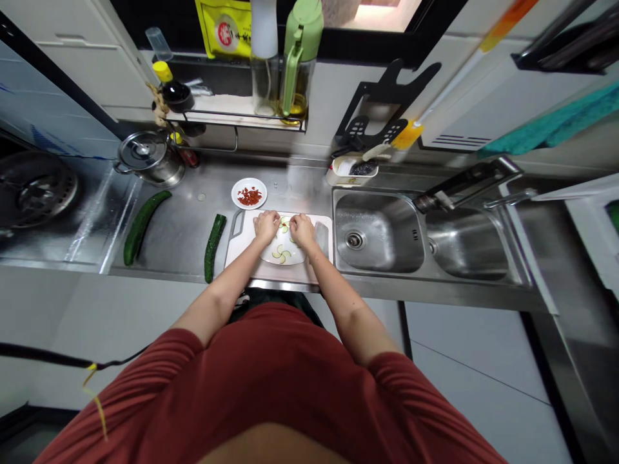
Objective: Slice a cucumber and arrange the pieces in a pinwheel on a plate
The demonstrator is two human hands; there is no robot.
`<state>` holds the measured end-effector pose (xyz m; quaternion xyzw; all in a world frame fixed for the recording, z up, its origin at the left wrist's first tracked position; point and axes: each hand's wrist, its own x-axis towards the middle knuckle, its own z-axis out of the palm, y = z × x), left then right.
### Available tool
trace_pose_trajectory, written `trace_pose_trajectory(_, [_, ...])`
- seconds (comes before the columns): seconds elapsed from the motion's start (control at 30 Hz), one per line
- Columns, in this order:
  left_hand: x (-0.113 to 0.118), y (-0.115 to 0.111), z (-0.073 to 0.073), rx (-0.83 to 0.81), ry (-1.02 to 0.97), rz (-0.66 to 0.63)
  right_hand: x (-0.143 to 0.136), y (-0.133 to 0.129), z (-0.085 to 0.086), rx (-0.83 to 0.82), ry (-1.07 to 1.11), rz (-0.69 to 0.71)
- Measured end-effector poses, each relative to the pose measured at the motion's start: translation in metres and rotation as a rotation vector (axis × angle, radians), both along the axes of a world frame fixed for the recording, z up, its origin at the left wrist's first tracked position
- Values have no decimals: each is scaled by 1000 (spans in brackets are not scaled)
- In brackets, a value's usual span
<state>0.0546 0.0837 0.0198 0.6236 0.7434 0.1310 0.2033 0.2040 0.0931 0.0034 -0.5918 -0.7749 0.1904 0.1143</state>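
A white plate [294, 254] lies on the white cutting board [236, 248]. Thin cucumber slices [281, 254] are laid in a pinwheel on its near side. More slices, with a small red bit among them, show between my hands at the far side. My left hand [267, 227] is over the plate's far left, fingers curled together. Opposite it, my right hand [302, 231] has its fingers pinched at the far right. What either hand holds, if anything, is too small to make out. Behind the board stands a small white dish [236, 192] of chopped red pieces [249, 196].
Left of the board lie a cut cucumber [213, 248] and a whole cucumber [144, 225]. A lidded steel pot [149, 161] stands behind them. To the right is a double sink [380, 254] with a faucet [464, 187]. A rack [217, 119] holds bottles above the counter.
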Motion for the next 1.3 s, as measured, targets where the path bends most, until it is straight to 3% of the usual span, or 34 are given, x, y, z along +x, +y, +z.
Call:
trace_pose_trajectory(0.7, [7,1,-4,-41,64,-8,-13,3,-2,-35,-41,25])
trace_pose_trajectory(1.3, [7,3,-8,-22,105,-25,-15,7,-7,-74,-92,-42])
